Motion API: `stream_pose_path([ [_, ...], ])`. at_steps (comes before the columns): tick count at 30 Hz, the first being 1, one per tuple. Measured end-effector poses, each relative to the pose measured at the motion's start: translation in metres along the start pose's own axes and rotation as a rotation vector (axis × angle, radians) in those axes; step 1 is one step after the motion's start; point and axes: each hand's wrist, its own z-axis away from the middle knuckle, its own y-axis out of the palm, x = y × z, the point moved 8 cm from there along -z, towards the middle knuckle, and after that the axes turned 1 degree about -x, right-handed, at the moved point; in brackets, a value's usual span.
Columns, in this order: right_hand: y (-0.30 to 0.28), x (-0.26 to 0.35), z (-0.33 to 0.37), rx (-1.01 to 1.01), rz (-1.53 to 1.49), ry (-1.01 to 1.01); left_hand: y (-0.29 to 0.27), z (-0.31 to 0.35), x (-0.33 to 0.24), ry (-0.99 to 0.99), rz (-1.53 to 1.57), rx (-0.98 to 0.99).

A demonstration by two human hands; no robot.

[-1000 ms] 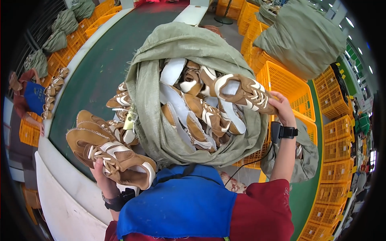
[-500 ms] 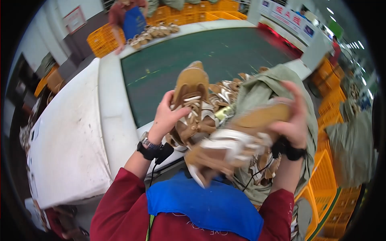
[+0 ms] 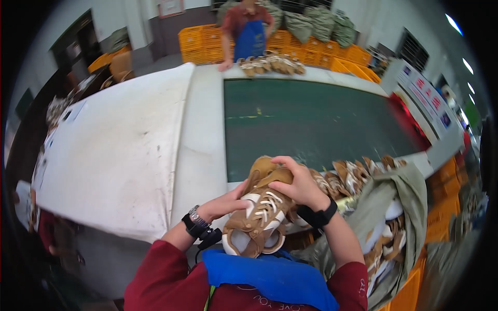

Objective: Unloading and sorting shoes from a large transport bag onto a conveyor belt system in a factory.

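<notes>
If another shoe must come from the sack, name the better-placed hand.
Right, I'd judge: the right hand is nearer the green sack, on the person's right; the left hand is farther. Both hold brown shoes.

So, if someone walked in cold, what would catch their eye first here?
Probably the bundle of brown-and-white shoes at the lower middle, held between the left hand and right hand. Next come the broad dark green surface just beyond them and the big white-covered table on the left. The bright orange crates along the far wall stand out too.
</notes>
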Motion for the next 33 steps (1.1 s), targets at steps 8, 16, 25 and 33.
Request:
stream_pose_path([
  [8, 0.041, 0.006, -0.071, -0.071, 0.127, -0.010, -0.068, 0.003, 0.001, -0.126, 0.138, -0.086],
  [16, 0.048, -0.013, -0.103, -0.005, 0.250, -0.030, -0.144, -0.025, -0.029, -0.109, -0.336, -0.213],
  [25, -0.023, -0.065, 0.024, -0.289, 0.291, 0.552, -0.403, -0.101, -0.090, -0.066, -1.919, -0.546],
  [33, -0.008, -0.071, 0.080, -0.329, 0.296, 0.939, -0.545, -0.153, -0.017, -0.504, -1.904, -0.711],
])
